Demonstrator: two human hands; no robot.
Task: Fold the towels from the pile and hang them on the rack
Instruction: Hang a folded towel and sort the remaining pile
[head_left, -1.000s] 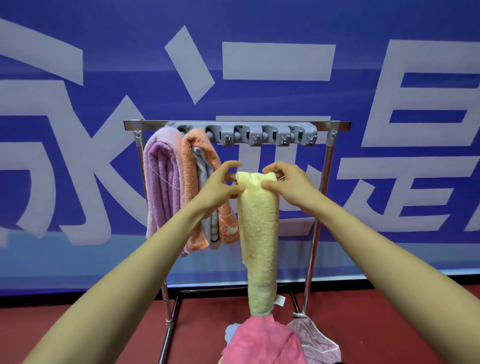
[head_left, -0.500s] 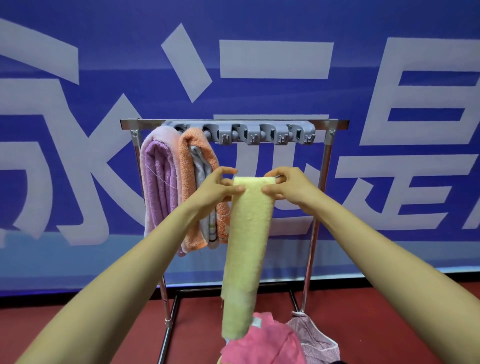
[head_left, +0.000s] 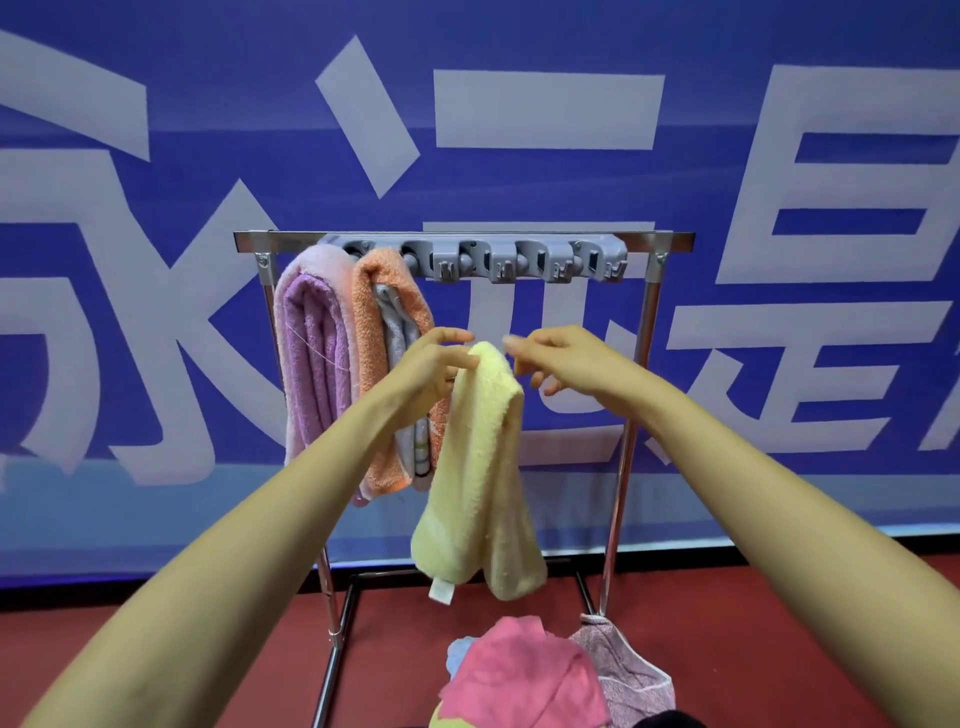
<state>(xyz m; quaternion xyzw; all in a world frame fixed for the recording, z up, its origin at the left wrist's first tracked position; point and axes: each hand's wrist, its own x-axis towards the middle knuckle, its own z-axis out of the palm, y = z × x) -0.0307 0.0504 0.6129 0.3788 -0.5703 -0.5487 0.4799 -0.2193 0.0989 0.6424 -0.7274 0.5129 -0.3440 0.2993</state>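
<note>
Left grip (head_left: 431, 364) holds yellow towel (head_left: 483, 467), right grip (head_left: 566, 358) blurred

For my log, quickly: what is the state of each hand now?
Left hand: holds the yellow towel at its top fold.
Right hand: blurred beside the towel; grip cannot be told.

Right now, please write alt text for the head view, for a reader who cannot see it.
A person's left grip pinches a yellow towel, folded double, at its top in front of a rack; the right grip is beside the fold, contact blurred. A purple towel and an orange towel hang on the rack; a pink towel tops the pile below.
</note>
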